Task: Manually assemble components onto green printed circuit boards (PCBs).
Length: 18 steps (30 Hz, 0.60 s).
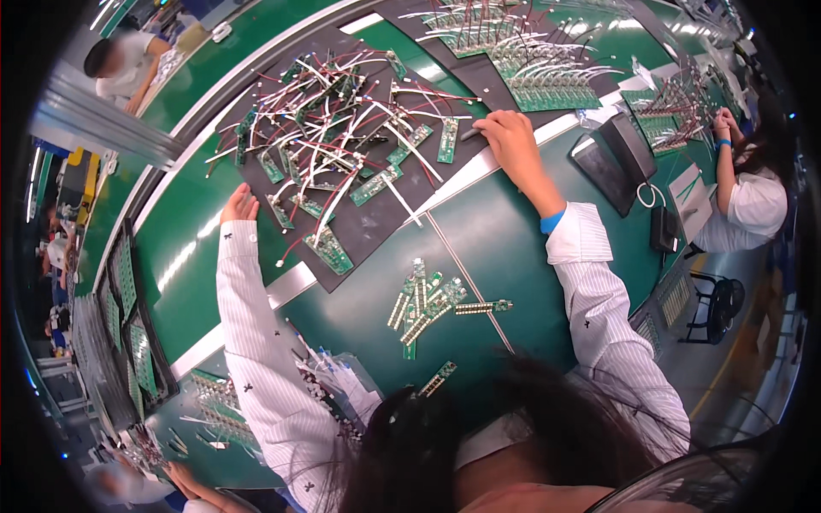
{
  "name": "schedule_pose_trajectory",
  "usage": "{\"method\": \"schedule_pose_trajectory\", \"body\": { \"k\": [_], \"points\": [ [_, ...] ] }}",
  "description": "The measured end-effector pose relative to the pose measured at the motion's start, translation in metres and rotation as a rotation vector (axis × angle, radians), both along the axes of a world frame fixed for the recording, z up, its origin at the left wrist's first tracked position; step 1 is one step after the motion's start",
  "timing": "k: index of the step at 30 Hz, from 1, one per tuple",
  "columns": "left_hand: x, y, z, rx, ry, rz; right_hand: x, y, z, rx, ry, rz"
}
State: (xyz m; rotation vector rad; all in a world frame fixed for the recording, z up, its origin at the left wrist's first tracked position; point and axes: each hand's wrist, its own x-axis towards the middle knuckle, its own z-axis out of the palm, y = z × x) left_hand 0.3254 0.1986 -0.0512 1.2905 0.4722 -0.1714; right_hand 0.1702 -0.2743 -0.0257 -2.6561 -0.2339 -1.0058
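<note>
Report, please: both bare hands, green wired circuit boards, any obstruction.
Left hand at left edge of flat black mat; right hand at right edge, grips unclear. Boards heaped on mat, tangled. Nothing seen blocking hands.

1. Bright light covers the green tabletop [543, 274].
2. White glare streaks the green strip [192, 291] at left.
3. Straight edges bend toward the black fisheye rim.
4. Near hair [393, 457] looks dark, lacking detail.

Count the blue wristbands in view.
2. One blue wristband is on the person's wrist behind the right hand; another blue wristband is on the wrist of the co-worker at far right. Others may be hidden.
</note>
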Motion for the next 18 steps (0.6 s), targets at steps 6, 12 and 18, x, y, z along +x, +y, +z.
{"method": "schedule_pose_trajectory", "body": {
  "k": [6,12,18],
  "points": [
    [0.032,-0.008,-0.018,0.074,-0.104,-0.075,-0.01,-0.009,0.002,0.071,0.034,0.188],
    [0.055,-0.041,-0.008,0.129,-0.171,-0.162,-0.02,-0.016,0.009,0.154,0.094,0.235],
    [0.062,-0.044,-0.012,0.252,-0.175,-0.251,-0.02,-0.016,0.01,0.143,0.11,0.205]
  ]
}}
